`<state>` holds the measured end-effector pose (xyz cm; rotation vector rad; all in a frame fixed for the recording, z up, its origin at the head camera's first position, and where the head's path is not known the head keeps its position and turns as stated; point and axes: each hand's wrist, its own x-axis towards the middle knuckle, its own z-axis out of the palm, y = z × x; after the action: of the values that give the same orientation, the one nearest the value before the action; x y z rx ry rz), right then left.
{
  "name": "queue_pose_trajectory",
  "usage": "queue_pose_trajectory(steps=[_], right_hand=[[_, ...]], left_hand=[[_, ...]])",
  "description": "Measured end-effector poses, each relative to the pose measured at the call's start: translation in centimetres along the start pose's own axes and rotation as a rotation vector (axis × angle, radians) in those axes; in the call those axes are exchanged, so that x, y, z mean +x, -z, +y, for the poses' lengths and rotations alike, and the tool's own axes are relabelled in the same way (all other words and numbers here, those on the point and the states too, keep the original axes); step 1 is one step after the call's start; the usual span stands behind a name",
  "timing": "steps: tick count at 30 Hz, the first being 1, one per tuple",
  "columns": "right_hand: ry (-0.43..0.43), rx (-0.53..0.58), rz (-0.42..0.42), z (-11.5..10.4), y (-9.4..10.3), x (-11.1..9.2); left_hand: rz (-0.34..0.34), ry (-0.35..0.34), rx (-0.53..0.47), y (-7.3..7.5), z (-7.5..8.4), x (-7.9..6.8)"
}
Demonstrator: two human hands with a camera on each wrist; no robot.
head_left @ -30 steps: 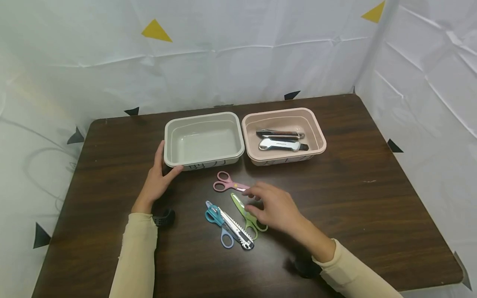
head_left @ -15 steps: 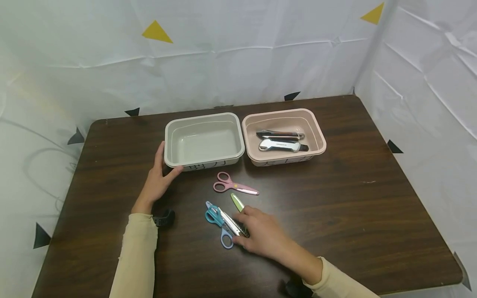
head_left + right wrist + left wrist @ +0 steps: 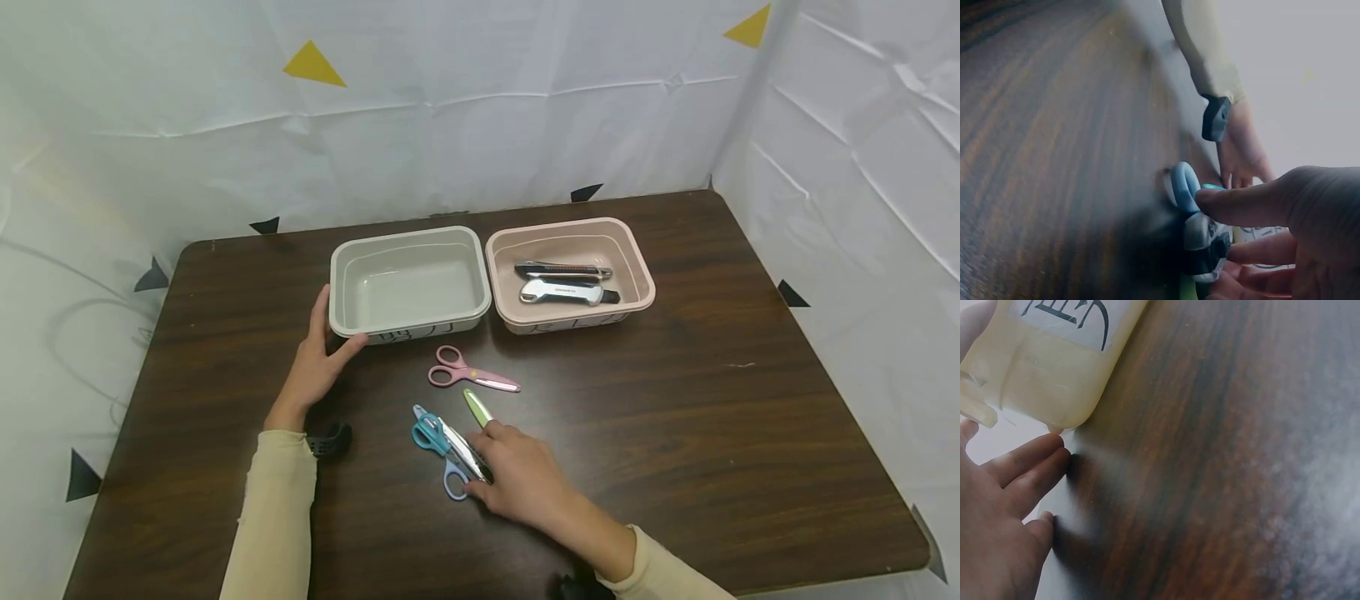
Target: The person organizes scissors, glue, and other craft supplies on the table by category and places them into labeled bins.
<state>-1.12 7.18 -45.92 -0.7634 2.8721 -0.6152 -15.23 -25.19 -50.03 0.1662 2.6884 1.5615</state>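
In the head view my left hand [image 3: 309,371] rests against the left end of the grey-green box [image 3: 411,329], thumb along its front and fingers fairly straight at its side. My right hand [image 3: 525,477] pinches a silver utility knife [image 3: 467,452] between thumb and fingers, low over the table. Blue scissors [image 3: 430,434] lie against that knife, one loop beside my thumb. Green scissors [image 3: 477,407] show only their tip, the rest hidden by my right hand. The right wrist view has the knife's dark end [image 3: 1207,253] between thumb and fingers.
Pink scissors [image 3: 474,375] lie in front of the boxes. A pink box [image 3: 645,283] stands right of the grey-green one, with a black utility knife [image 3: 562,271] and a white one [image 3: 558,292] inside. White sheeting [image 3: 450,150] hangs behind the brown table [image 3: 712,400].
My right hand came left and nearer to me, off the green scissors' middle, down to the silver utility knife, and its fingers drew in around it. The left hand has stayed at the box.
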Motion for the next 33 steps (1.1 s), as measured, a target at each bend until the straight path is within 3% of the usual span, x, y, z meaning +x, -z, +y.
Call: queue_pose_trajectory(steps=[13, 16, 23, 33], right_hand=[[-0.005, 0.000, 0.013, 0.2, 0.4, 0.1], [-0.001, 0.010, 0.023, 0.2, 0.5, 0.0], [-0.013, 0.036, 0.043, 0.2, 0.5, 0.0], [-0.050, 0.089, 0.046, 0.6, 1.0, 0.1]], left_hand=[[-0.002, -0.012, -0.004, -0.1, 0.1, 0.0], [-0.004, -0.009, -0.011, 0.0, 0.7, -0.2], [-0.022, -0.017, -0.005, 0.4, 4.1, -1.3], [-0.021, -0.020, -0.004, 0.5, 4.1, -1.4]])
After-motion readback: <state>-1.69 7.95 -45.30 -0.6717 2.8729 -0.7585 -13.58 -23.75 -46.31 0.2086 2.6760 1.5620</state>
